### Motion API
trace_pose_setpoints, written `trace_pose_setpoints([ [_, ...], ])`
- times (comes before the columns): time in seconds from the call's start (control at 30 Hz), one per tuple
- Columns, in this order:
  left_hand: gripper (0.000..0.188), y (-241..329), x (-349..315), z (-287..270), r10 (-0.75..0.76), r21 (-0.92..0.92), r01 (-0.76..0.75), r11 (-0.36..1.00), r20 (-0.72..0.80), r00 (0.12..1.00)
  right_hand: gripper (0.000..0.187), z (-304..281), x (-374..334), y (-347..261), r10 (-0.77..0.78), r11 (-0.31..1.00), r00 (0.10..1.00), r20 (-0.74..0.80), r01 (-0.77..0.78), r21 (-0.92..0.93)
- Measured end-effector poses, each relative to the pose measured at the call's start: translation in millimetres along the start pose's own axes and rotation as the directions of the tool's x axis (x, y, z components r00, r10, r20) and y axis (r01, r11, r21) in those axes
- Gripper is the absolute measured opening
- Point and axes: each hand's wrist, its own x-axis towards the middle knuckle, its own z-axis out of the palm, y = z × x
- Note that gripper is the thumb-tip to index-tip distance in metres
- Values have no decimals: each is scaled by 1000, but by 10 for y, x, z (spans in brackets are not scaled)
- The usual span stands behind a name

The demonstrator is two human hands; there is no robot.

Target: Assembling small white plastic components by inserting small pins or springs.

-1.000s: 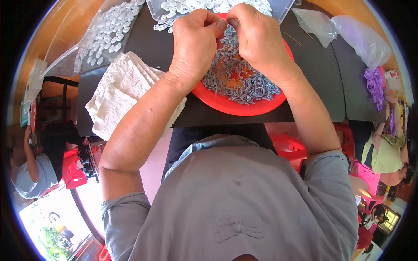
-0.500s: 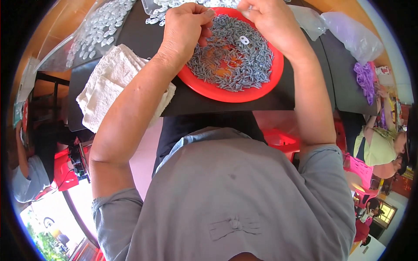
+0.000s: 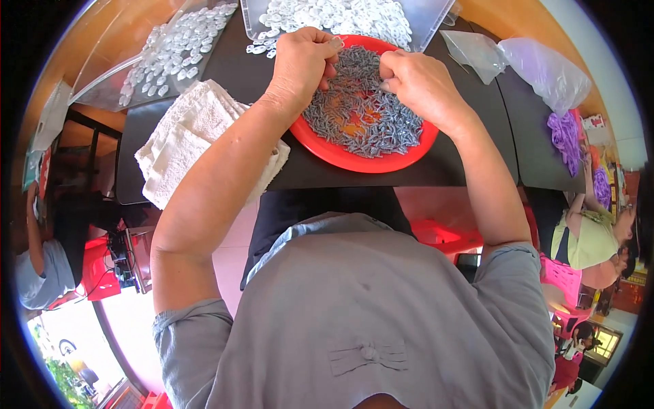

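Observation:
A round red tray (image 3: pixel 320 151) holds a spread of small grey ribbed pieces (image 3: pixel 392 133), perhaps screws or plugs. Over its left rim my left hand (image 3: pixel 304 63) is closed, thumb and forefinger pinched together. Whatever sits between those fingertips is too small to make out. My right hand (image 3: pixel 426 85) hovers over the tray's right part with its fingers curled in a pinch close to the grey pieces. Its fingertips hide what they hold, if anything. Behind the tray, a clear plastic bin (image 3: pixel 436 24) is full of small white oval pieces (image 3: pixel 340 15) with holes.
More white pieces (image 3: pixel 174 48) lie on clear plastic sheeting at the far left. A folded cream towel (image 3: pixel 184 136) rests beside my left forearm. Clear plastic bags (image 3: pixel 545 71) and purple netting (image 3: pixel 565 140) are on the right. Another person (image 3: pixel 589 235) sits at the right.
My right hand has come nearer and lower over the tray. The lone white oval piece that lay on the grey pieces no longer shows. The view has shifted, showing more of the bin.

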Motion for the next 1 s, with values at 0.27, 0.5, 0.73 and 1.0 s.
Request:
trace_pose_setpoints([
  [0.27, 12, 106, -8, 1, -11, -540, 19, 841, 18, 1000, 7, -50, 324, -397, 132, 433, 990, -46, -16, 901],
  [0.5, 14, 128, -11, -71, -111, -697, 114, 708, 50, 993, 15, 236, 415, -535, 81, 435, 988, -135, 87, 896],
  [0.73, 10, 276, -140, 19, -152, -719, 148, 680, 59, 987, 13, 196, 362, -567, 65, 506, 980, -189, 131, 853],
  [1.0, 14, 249, -110, 25, -127, -739, 172, 652, 118, 985, 17, 260, 288, -548, 1, 732, 935, -356, 241, 637],
])
